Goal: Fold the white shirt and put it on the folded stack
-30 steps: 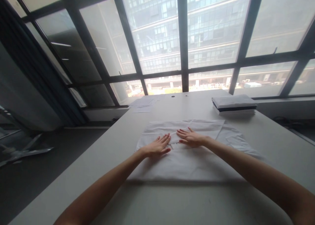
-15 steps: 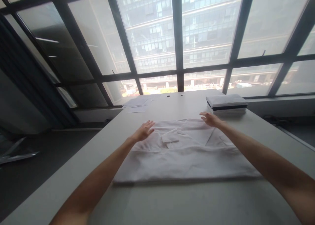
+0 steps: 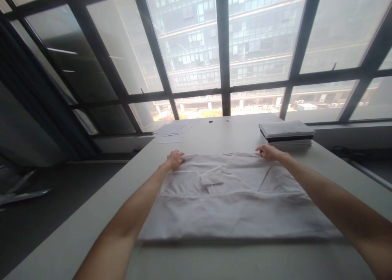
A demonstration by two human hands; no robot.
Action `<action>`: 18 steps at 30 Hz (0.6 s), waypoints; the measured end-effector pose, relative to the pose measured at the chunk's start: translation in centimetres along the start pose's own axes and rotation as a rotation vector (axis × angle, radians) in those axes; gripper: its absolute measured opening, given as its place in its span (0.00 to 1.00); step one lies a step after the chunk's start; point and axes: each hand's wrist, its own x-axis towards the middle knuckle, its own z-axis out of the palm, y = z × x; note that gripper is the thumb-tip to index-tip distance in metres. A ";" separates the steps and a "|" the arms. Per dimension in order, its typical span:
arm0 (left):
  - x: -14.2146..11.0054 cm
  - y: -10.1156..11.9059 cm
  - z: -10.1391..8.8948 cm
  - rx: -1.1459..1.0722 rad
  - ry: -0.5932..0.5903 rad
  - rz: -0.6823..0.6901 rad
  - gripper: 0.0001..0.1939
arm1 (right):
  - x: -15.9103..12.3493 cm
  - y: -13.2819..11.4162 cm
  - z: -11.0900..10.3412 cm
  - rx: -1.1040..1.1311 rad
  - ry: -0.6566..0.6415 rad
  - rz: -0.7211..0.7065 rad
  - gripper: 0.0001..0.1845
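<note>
A white shirt (image 3: 232,214) lies partly folded across the table in front of me, with what looks like a sleeve end (image 3: 212,178) resting on its middle. At its far left corner, my left hand (image 3: 175,159) is closed with the fingers curled over the cloth edge. My right hand (image 3: 268,152) pinches the far edge toward the right corner. Both forearms reach over the sides of the shirt, and the right one hides part of its right edge. Wrinkles run through the upper half, while the near band lies smoother.
The white table (image 3: 208,135) runs toward tall windows. A stack of folded cloth (image 3: 286,129), white with a dark layer, stands at the back right beyond my right hand. Sheets of paper (image 3: 170,131) lie back left. A dark curtain (image 3: 36,96) hangs at the left.
My hands have spread apart and closed on the shirt's far edge; before, their fingers were stretched out over it. The view has shifted slightly, and the shirt appears lower.
</note>
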 end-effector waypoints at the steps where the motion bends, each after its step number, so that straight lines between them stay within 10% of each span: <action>1: 0.0 0.2 -0.4 0.003 0.007 -0.015 0.14 | 0.1 0.1 0.0 -0.013 -0.052 -0.013 0.17; 7: -2.2 4.2 -1.3 -0.057 0.070 0.130 0.18 | 0.2 -0.1 0.0 -0.078 -0.120 -0.008 0.16; 13: -9.0 11.2 0.1 -0.282 -0.146 0.767 0.30 | -1.0 -0.9 0.0 -0.116 -0.097 -0.039 0.17; 18: -12.2 13.4 1.0 -0.244 -0.122 0.792 0.25 | -1.5 -1.7 0.0 -0.151 -0.069 -0.062 0.16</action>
